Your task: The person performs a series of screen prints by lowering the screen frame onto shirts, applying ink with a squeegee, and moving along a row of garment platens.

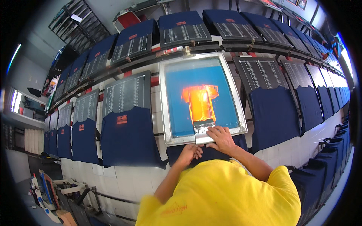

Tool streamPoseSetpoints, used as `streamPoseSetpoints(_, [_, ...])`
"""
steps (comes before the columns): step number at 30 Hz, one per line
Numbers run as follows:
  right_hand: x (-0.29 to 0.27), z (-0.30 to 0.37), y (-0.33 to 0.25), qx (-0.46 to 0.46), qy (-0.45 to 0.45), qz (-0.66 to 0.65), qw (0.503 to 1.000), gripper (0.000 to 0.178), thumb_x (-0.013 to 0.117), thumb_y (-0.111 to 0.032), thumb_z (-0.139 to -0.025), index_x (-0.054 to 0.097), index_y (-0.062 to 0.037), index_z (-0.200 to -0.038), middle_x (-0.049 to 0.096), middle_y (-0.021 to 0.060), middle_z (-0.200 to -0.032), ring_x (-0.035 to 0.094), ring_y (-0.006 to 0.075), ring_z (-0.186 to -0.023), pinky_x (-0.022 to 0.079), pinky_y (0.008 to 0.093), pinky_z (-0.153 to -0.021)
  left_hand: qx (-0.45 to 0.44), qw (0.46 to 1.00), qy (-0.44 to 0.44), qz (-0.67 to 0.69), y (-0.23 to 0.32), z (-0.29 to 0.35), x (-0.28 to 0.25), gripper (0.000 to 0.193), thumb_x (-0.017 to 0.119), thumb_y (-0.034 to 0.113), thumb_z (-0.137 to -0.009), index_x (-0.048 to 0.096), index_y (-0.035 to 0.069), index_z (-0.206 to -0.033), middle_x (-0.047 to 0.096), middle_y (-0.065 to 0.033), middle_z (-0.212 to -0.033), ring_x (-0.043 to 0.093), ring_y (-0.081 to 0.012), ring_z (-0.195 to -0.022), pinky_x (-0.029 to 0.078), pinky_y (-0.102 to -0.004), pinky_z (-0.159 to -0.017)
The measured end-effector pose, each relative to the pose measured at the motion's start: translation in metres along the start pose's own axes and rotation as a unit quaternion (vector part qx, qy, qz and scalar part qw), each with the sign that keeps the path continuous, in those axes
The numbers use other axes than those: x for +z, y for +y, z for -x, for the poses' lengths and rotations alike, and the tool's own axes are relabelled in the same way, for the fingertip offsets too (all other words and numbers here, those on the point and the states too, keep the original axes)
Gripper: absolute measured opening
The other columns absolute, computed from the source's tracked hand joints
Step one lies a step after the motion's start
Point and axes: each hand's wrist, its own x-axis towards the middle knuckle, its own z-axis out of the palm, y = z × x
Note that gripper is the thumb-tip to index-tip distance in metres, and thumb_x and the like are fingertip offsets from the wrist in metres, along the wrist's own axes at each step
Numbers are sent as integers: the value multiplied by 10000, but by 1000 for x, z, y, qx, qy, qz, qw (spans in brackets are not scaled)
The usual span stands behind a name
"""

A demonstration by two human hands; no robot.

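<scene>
A silk-screen printing frame point(163, 94) with a silver rim and blue mesh lies in front of me, over a dark navy shirt point(177, 152) whose lower part shows at the near edge. Bright orange ink point(200, 103) spreads over the middle of the mesh in a T-like patch. At its near end a squeegee point(202, 132) with a metal holder leans toward me, its blade side at the ink. My right hand point(221, 140) is closed over the squeegee's right side. My left hand point(191, 153) has curled fingers just below the squeegee's near corner; what they hold is hidden.
Navy shirts point(130, 137) with small orange-red prints lie on boards to the left. Unprinted-looking shirts point(273, 115) lie to the right. Across a metal rail point(139, 58) stands another row of shirt-covered boards point(184, 32). More navy shirts point(316, 169) hang at the lower right.
</scene>
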Motion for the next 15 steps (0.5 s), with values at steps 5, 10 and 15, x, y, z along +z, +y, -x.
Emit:
streamPoseSetpoints(5, [-6, 3, 47, 113, 163, -59, 978, 519, 768, -291, -836, 614, -45, -1266, 634, 146, -1274, 573, 331, -1168, 424, 485, -955, 55, 992, 58, -100, 34, 42, 7, 348, 448, 252, -1095, 642, -31, -1154, 686, -101, -832, 658, -141, -610, 504, -241, -515])
streamPoseSetpoints(10, [-6, 13, 111, 371, 190, 9, 909, 529, 750, -280, -859, 602, 43, -1251, 613, 225, -1228, 568, 394, -1146, 451, 487, -952, 371, 833, 339, -232, 69, 26, -43, 205, 582, 132, -1016, 645, -18, -1141, 710, -141, -943, 708, -206, -813, 544, -285, -681])
streamPoseSetpoints(15, [12, 14, 136, 418, 171, -79, 889, 542, 775, -271, -839, 610, 66, -1231, 610, 229, -1183, 563, 407, -1146, 451, 475, -984, 328, 708, 433, -451, 71, -7, -88, 491, 692, 182, -918, 576, -34, -1344, 607, -288, -1307, 580, -422, -1228, 438, -442, -1063])
